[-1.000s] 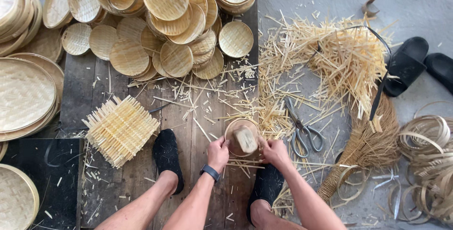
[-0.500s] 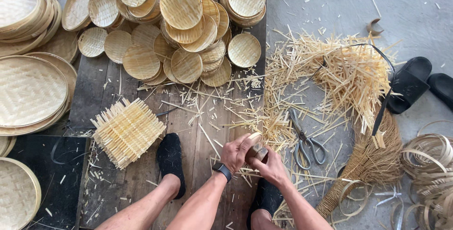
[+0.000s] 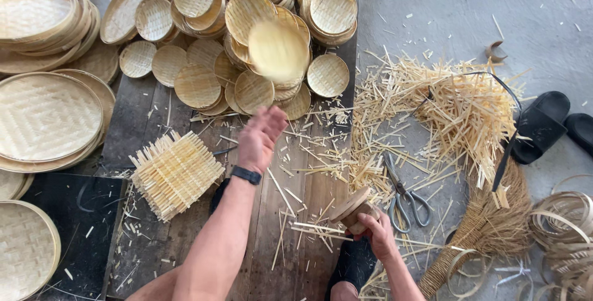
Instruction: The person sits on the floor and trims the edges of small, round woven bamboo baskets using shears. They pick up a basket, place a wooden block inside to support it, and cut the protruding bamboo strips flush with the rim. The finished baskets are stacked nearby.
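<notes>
My left hand (image 3: 260, 137) is stretched forward over the boards, fingers apart and holding nothing. Just beyond it a small round woven bamboo tray (image 3: 278, 49) is blurred in mid-air above the pile of small woven trays (image 3: 247, 41). My right hand (image 3: 375, 230) stays low near my foot, closed around a round wooden block (image 3: 349, 207). A stack of square woven bamboo mats (image 3: 176, 173) lies to the left of my left arm.
Large woven trays (image 3: 46, 115) are stacked at the left. Scissors (image 3: 404, 195) lie beside a heap of bamboo offcuts (image 3: 457, 115). A straw broom (image 3: 488, 220), bamboo strip coils (image 3: 565, 227) and black sandals (image 3: 546, 125) sit on the concrete at the right.
My left hand left the wooden block, swung forward and let go of the small round tray, which now flies toward the pile. My right hand keeps the block.
</notes>
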